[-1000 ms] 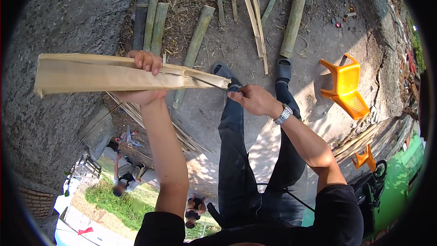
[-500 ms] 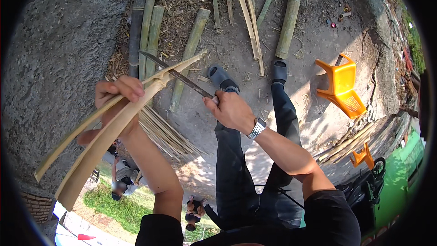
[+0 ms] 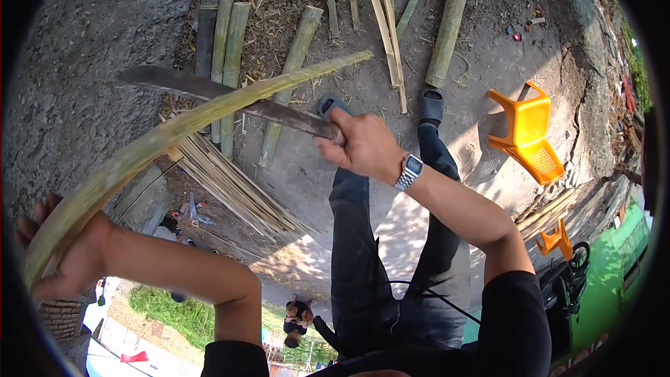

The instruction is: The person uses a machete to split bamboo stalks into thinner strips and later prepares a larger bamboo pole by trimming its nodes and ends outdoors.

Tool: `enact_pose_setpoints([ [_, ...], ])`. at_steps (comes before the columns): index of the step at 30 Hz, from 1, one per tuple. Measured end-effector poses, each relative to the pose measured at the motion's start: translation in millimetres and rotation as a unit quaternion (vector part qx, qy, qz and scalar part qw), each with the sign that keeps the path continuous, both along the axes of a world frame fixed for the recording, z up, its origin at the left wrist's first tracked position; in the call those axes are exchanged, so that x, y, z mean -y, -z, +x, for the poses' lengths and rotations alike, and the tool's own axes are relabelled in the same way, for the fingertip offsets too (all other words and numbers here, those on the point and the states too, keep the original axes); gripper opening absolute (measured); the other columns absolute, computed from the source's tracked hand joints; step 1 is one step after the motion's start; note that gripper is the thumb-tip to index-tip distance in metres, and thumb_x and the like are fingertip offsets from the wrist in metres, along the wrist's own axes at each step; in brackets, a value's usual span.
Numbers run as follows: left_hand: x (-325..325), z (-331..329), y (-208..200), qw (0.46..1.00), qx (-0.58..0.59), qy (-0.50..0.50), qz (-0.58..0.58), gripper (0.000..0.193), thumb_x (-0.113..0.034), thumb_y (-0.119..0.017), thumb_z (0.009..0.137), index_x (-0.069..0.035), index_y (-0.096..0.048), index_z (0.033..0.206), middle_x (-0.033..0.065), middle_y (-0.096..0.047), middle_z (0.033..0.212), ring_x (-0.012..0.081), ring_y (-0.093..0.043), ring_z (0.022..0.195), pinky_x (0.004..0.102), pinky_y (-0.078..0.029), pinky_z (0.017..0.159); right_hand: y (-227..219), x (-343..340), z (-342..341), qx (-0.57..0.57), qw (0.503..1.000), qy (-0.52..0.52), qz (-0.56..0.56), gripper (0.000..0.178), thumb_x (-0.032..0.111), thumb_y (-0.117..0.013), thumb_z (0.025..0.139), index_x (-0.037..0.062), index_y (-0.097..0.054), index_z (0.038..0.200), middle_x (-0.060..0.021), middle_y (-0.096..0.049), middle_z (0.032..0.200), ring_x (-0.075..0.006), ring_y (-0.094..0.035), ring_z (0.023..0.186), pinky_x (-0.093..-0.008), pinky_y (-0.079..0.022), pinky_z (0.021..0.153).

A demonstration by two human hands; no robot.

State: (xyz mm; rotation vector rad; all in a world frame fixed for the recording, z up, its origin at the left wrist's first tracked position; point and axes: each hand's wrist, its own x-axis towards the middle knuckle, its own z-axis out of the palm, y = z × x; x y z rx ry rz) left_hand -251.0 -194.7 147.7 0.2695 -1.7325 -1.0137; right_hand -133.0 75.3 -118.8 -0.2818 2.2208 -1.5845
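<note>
My right hand (image 3: 366,145) is closed round the handle of a machete (image 3: 167,81), whose dark blade points left. A long, curved bamboo strip (image 3: 216,113), green side up, crosses over the blade and hides part of it. At the lower left, my left hand (image 3: 80,248) curls loosely round the near end of the strip from below, its fingers showing past the far side. A small pale piece juts from the strip's underside near its middle. The strip's far tip reaches over the ground above my shoes.
Bamboo poles (image 3: 296,63) and split lengths lie on the ground ahead. A bundle of thin bamboo strips (image 3: 227,185) lies left of my legs. An orange plastic chair (image 3: 530,126) lies tipped at right. Behind me are a person (image 3: 296,321) and a motorbike (image 3: 569,286).
My left hand has moved down and left along the bamboo, now a single strip with its green side up; two split halves showed before. The machete has shifted, its blade now reaching farther left.
</note>
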Motion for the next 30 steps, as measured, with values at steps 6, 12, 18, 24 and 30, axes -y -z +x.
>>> enact_pose_setpoints([
  [6,-46.8,122.0,328.2,0.859,0.306,0.283,0.297,0.101,-0.079,-0.042,0.093,-0.007,-0.020,0.160,0.0250,-0.029,0.162,0.0407,-0.029,0.151,0.0564,-0.021,0.122,251.6,-147.4,57.5,0.211,0.953,0.022,0.217,0.061,0.051,-0.056,0.099,-0.0068,-0.067,0.085,-0.0296,-0.068,0.082,-0.0472,-0.067,0.087,-0.0501,-0.052,0.077],
  [12,-21.4,108.4,330.6,0.805,0.273,0.146,0.506,0.105,-0.082,-0.037,0.093,-0.005,-0.020,0.161,0.0257,-0.036,0.158,0.0349,-0.030,0.151,0.0557,-0.020,0.123,210.1,-133.6,45.6,0.245,0.947,0.005,0.208,0.060,0.050,-0.055,0.100,-0.0053,-0.065,0.082,-0.0280,-0.065,0.074,-0.0470,-0.066,0.077,-0.0486,-0.051,0.072],
  [18,-20.9,37.9,260.2,0.678,0.152,0.499,0.517,0.109,-0.088,-0.050,0.082,-0.004,-0.043,0.151,0.0232,-0.048,0.151,0.0385,-0.044,0.141,0.0572,-0.023,0.123,132.7,-88.0,25.0,0.220,0.962,-0.053,0.150,0.061,0.053,-0.055,0.099,-0.0055,-0.065,0.086,-0.0281,-0.065,0.074,-0.0468,-0.066,0.077,-0.0510,-0.052,0.072],
  [24,7.4,-8.7,203.8,0.602,0.216,0.600,0.480,0.081,-0.084,-0.049,0.086,-0.007,-0.071,0.091,0.0108,-0.068,0.086,0.0233,-0.061,0.086,0.0366,-0.042,0.088,106.4,-61.8,-5.4,0.203,0.971,-0.118,0.043,0.061,0.053,-0.058,0.100,-0.0054,-0.063,0.081,-0.0204,-0.056,0.060,-0.0372,-0.057,0.056,-0.0454,-0.047,0.060],
  [30,3.7,-13.1,208.3,0.602,0.204,0.618,0.463,0.083,-0.085,-0.031,0.092,-0.011,-0.042,0.056,0.0008,-0.039,0.053,0.0152,-0.033,0.048,0.0324,-0.027,0.054,88.2,-63.1,-7.2,0.201,0.969,-0.136,0.047,0.064,0.053,-0.058,0.100,-0.0057,-0.065,0.077,-0.0185,-0.054,0.058,-0.0317,-0.053,0.053,-0.0445,-0.044,0.057],
])
